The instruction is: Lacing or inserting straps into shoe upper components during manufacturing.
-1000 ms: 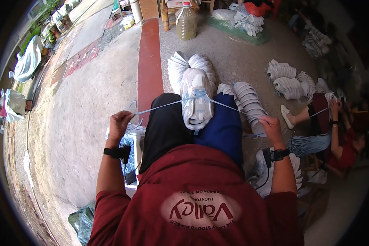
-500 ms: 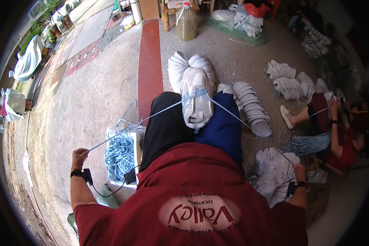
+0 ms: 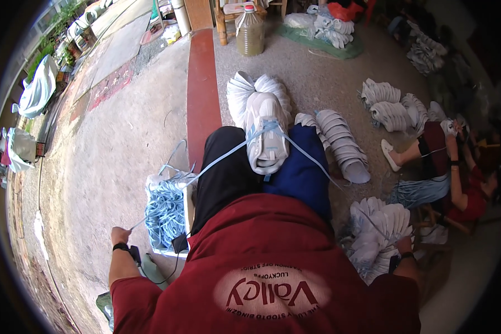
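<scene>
A white-grey sneaker upper [image 3: 268,151] rests between my knees, toe pointing away and ankle opening toward me. A light blue shoelace [image 3: 224,158] is threaded through it near the middle, its two ends running out to either side. On the far left, my left hand [image 3: 120,236] is closed in a pinch on one end, beside the lace box. My right hand [image 3: 404,245], low on the right, has its fingers closed on the other end, in front of a pile of white shoe pieces [image 3: 376,228]. Both stretches of lace sag slightly.
Left of my leg stands a white box [image 3: 188,207] of tangled blue laces [image 3: 164,210]. Stacked uppers [image 3: 342,147] lie right of my knee, more [image 3: 241,97] beyond the shoe. A capped plastic jug [image 3: 250,33] stands ahead. A co-worker [image 3: 459,183] sits at right.
Both my hands have come down closer to my body, the left also inward. The lace has gone from taut to slack, while the sneaker upper stays in place.
</scene>
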Available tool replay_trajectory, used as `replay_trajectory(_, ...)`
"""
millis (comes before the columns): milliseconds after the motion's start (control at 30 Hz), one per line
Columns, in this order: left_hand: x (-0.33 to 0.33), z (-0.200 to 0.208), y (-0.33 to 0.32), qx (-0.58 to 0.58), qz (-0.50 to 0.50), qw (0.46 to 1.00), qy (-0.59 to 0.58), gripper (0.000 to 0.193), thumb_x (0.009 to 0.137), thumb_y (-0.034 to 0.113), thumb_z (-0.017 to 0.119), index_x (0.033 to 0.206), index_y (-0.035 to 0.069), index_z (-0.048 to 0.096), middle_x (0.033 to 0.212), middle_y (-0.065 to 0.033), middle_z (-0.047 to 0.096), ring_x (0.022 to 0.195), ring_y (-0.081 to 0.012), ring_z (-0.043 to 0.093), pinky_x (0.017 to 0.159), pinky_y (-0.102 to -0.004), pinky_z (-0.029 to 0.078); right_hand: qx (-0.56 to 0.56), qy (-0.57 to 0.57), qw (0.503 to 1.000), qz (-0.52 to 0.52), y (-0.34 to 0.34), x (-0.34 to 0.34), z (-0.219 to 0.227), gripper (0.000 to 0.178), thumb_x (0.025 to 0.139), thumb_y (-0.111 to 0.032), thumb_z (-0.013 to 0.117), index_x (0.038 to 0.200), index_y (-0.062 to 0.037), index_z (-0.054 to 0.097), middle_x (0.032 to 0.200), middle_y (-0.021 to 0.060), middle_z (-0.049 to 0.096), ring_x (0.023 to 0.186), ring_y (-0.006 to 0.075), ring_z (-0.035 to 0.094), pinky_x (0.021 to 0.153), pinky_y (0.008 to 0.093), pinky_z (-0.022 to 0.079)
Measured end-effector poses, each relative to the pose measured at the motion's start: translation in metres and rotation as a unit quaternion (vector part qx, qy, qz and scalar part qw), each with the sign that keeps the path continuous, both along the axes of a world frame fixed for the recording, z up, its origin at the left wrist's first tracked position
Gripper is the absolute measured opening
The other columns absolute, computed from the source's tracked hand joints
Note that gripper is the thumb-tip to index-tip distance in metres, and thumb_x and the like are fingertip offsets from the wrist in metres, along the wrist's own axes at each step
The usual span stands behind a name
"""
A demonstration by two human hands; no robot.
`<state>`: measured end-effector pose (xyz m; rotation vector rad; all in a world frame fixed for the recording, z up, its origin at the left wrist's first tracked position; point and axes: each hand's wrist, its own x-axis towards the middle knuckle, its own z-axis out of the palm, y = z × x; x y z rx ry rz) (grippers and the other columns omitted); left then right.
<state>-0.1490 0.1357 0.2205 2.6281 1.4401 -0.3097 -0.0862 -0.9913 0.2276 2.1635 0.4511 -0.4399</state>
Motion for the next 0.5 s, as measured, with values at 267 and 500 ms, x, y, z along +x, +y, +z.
replay_trajectory(267,0.229,0.091,-0.232,-0.624,-0.091,0.722,-0.283,0.022,0.082,0.025,0.063,0.072,0.006,0.058,0.059,0.0019,0.051,0.046,-0.0087,0.043,0.043,-0.0215,0.034,0.737,0.277,0.467,-0.402,0.344,0.24,0.104,0.017,0.075,-0.013,0.063,0.063,-0.0058,0.055,0.053,-0.0006,0.049,0.045,0.0063,0.044,0.041,0.0212,0.032)
replay_trajectory(500,0.332,0.139,-0.342,-0.655,-0.368,0.654,-0.089,0.004,0.08,0.006,0.064,0.08,0.003,0.062,0.068,0.0014,0.059,0.064,-0.0065,0.053,0.06,-0.0216,0.043,0.641,0.278,0.714,-0.044,0.512,0.327,0.136,0.013,0.069,-0.012,0.066,0.065,-0.0012,0.062,0.058,0.0082,0.058,0.055,0.0156,0.056,0.056,0.0271,0.044)
